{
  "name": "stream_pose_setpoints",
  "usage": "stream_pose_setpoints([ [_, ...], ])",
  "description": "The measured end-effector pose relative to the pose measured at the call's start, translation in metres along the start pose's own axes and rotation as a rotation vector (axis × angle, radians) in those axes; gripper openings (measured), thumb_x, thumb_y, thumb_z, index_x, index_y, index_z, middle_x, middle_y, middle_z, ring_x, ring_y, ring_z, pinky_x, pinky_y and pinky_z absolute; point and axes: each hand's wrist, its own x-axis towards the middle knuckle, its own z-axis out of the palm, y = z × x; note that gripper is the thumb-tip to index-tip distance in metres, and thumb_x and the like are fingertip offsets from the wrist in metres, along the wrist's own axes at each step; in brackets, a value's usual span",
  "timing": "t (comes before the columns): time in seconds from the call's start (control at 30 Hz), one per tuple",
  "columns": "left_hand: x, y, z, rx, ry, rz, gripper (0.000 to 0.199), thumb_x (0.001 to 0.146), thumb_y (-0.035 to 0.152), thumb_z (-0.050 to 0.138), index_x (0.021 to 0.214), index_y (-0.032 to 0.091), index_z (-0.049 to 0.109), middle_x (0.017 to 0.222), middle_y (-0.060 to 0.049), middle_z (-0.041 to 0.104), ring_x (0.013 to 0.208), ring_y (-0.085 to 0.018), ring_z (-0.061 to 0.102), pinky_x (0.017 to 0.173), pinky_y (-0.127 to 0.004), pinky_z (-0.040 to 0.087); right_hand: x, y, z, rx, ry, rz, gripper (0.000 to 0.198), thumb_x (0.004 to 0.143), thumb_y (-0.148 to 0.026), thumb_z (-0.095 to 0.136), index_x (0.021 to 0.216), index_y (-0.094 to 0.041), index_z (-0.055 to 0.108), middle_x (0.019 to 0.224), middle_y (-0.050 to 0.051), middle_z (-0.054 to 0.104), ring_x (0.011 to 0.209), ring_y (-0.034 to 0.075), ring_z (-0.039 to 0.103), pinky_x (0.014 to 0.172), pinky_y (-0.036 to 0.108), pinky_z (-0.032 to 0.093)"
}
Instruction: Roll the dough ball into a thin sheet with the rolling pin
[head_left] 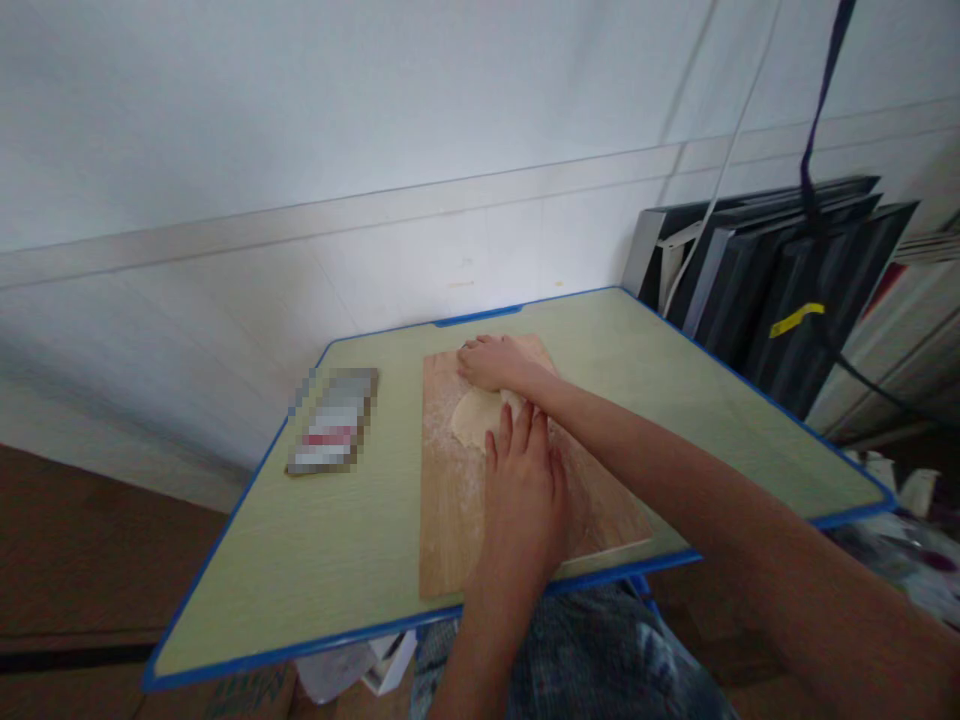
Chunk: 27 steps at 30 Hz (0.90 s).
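A flat, pale piece of dough (474,420) lies on a wooden board (450,540) dusted with flour. My left hand (526,485) reaches up from the near side, palm down, its spread fingers resting on the dough's near right edge. Coming across from the right, my right hand (495,362) lies palm down at the far edge of the dough, fingers stretched to the left. Neither hand grips anything that I can see. The two hands cover the dough's right part and far edge.
The board rests on a pale green table (360,560) with a blue rim. A flat, pixelated object (334,420) lies on the table's left side. A white wall (375,280) stands behind. Dark panels (787,270) lean at the right, with a strap (808,160) hanging before them.
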Motion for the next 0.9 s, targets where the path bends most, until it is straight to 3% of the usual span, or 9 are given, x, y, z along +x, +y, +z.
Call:
stream_pose_setpoints([
  [0.1, 0.000, -0.004, -0.002, -0.038, -0.011, -0.032, 0.047, 0.088, 0.014, 0.026, 0.134, 0.013, 0.035, 0.145, -0.010, 0.029, 0.135, -0.026, 0.018, 0.106, -0.053, 0.023, 0.002, -0.004, 0.002, 0.015, 0.051, 0.014, 0.035, 0.089, -0.032, 0.037, 0.113, -0.016, 0.057, 0.125, 0.016, 0.053, 0.109, 0.029, 0.050, 0.086, 0.047, 0.040],
  [0.2, 0.003, 0.003, 0.000, 0.022, 0.007, 0.022, 0.047, 0.087, 0.011, 0.027, 0.133, 0.008, 0.035, 0.144, -0.014, 0.029, 0.135, -0.026, 0.018, 0.107, -0.049, 0.025, 0.001, 0.006, 0.005, 0.027, 0.057, -0.014, 0.036, 0.090, -0.031, 0.036, 0.117, -0.015, 0.054, 0.125, 0.015, 0.053, 0.113, 0.026, 0.048, 0.090, 0.044, 0.039],
  [0.37, 0.009, 0.024, 0.011, 0.222, 0.031, 0.177, 0.042, 0.084, 0.017, 0.040, 0.122, 0.000, 0.047, 0.130, -0.021, 0.047, 0.133, -0.031, 0.021, 0.106, -0.046, 0.029, -0.008, 0.037, 0.009, 0.026, 0.040, -0.065, 0.040, 0.090, -0.014, 0.029, 0.124, -0.008, 0.049, 0.132, 0.013, 0.048, 0.125, 0.018, 0.037, 0.107, 0.035, 0.018],
  [0.53, 0.013, 0.037, 0.022, 0.309, 0.008, 0.222, 0.047, 0.084, 0.020, 0.044, 0.122, -0.007, 0.045, 0.130, -0.025, 0.046, 0.130, -0.031, 0.029, 0.107, -0.043, 0.027, -0.019, 0.055, 0.011, 0.027, 0.046, -0.019, 0.043, 0.091, -0.014, 0.026, 0.128, -0.004, 0.044, 0.136, 0.015, 0.043, 0.131, 0.020, 0.027, 0.108, 0.038, 0.015],
  [0.63, 0.012, 0.037, 0.020, 0.290, 0.010, 0.210, 0.046, 0.085, 0.021, 0.043, 0.123, -0.006, 0.045, 0.130, -0.024, 0.046, 0.130, -0.030, 0.030, 0.107, -0.042, 0.028, -0.019, 0.052, 0.010, 0.022, 0.050, -0.023, 0.043, 0.091, -0.014, 0.026, 0.128, -0.005, 0.045, 0.136, 0.015, 0.043, 0.131, 0.020, 0.027, 0.108, 0.039, 0.016],
  [0.77, 0.007, 0.026, 0.013, 0.235, 0.063, 0.196, 0.044, 0.086, 0.016, 0.038, 0.126, -0.001, 0.042, 0.130, -0.020, 0.047, 0.131, -0.029, 0.027, 0.107, -0.044, 0.029, -0.009, 0.032, 0.007, 0.003, 0.042, -0.069, 0.040, 0.091, -0.015, 0.027, 0.124, -0.008, 0.050, 0.130, 0.014, 0.050, 0.124, 0.020, 0.038, 0.107, 0.040, 0.016],
  [0.9, 0.000, 0.010, 0.009, 0.141, 0.102, 0.159, 0.046, 0.087, 0.013, 0.033, 0.131, 0.000, 0.036, 0.139, -0.019, 0.035, 0.134, -0.029, 0.017, 0.106, -0.044, 0.030, 0.003, 0.009, 0.005, -0.019, 0.006, -0.136, 0.032, 0.090, -0.019, 0.035, 0.106, -0.012, 0.062, 0.115, 0.012, 0.061, 0.112, 0.020, 0.050, 0.103, 0.041, 0.020],
])
